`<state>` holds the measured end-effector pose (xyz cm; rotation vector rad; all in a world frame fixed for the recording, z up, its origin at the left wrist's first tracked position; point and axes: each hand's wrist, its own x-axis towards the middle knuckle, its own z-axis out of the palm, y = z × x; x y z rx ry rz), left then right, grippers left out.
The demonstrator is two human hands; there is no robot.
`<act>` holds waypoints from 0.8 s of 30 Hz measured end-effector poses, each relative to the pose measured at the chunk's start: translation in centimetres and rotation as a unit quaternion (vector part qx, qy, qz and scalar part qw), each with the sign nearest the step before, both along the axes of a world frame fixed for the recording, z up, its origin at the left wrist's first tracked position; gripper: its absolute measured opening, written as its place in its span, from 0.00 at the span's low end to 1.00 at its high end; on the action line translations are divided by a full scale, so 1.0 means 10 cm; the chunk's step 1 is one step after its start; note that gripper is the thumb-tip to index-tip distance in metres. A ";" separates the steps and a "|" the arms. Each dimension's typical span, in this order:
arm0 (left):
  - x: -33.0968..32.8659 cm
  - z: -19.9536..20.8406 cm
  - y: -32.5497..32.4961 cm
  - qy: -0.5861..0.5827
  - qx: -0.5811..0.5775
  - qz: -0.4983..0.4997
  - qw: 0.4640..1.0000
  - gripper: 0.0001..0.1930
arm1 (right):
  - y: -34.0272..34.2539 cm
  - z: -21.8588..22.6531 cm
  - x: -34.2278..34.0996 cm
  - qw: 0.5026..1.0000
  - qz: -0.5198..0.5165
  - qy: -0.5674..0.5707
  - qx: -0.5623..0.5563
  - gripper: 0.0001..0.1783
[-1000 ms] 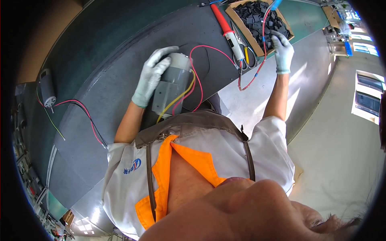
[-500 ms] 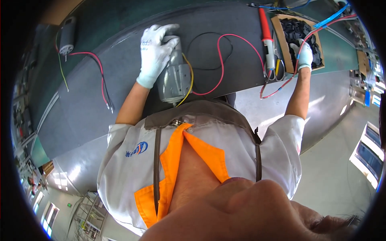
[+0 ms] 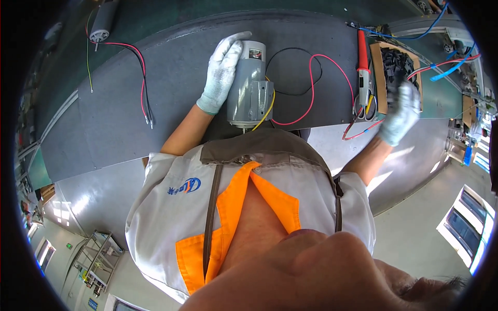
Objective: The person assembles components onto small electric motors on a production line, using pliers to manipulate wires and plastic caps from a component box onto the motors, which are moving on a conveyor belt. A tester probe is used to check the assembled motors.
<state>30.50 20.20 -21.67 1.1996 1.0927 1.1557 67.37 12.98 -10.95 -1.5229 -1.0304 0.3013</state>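
Note:
A grey cylindrical motor (image 3: 241, 98) lies on the dark bench top, its shaft end toward me and a small label on its far end. My left hand (image 3: 222, 72), in a white glove, rests along the motor's far left side; its fingers are stretched past the end and no firm grip shows. Yellow, red and black wires come off the motor's right side. Over the near edge of a cardboard box (image 3: 380, 85) of small black parts (image 3: 397, 62) is my gloved right hand (image 3: 402, 114). Motion smears its fingers, and a dark blur at their tips cannot be made out.
Left of the box lie a red-and-white handheld tool (image 3: 363, 67) with a cord and a pair of scissors (image 3: 370, 108). Another grey motor (image 3: 102, 28) with loose leads stands at the far left. Blue and red cables (image 3: 446, 70) hang at the far right.
My right hand has come out of the box toward me. My left hand has slid from over the motor's far end to its left side, uncovering the label. The whole view has shifted slightly.

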 end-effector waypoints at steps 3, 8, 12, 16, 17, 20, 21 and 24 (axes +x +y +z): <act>0.00 0.02 -0.02 0.010 0.001 0.010 1.000 0.18 | 0.09 -0.27 -0.89 0.924 0.188 0.291 -0.159 0.19; 0.05 0.03 0.00 0.005 0.014 0.005 1.000 0.18 | 0.50 -0.69 -1.57 0.764 0.376 0.463 -0.247 0.15; 0.03 0.06 -0.01 0.036 0.030 -0.018 0.999 0.18 | 0.62 -0.80 -1.65 0.758 0.369 0.459 -0.280 0.13; 0.02 0.08 0.02 0.113 0.096 -0.028 0.989 0.18 | 0.69 -0.77 -1.70 0.761 0.363 0.452 -0.293 0.11; 0.03 0.07 0.03 0.112 0.094 -0.031 0.989 0.18 | 0.70 -0.75 -1.70 0.761 0.359 0.454 -0.293 0.11; 0.03 0.07 0.04 0.100 0.096 -0.016 0.990 0.16 | 0.71 -0.64 -1.75 0.801 0.364 0.350 -0.322 0.14; 0.05 0.11 0.04 0.121 0.091 -0.010 0.988 0.15 | 0.68 -0.56 -1.81 0.830 0.343 0.317 -0.303 0.13; 0.05 0.09 0.07 0.137 0.092 -0.013 0.986 0.13 | 0.67 -0.55 -1.84 0.864 0.331 0.263 -0.274 0.12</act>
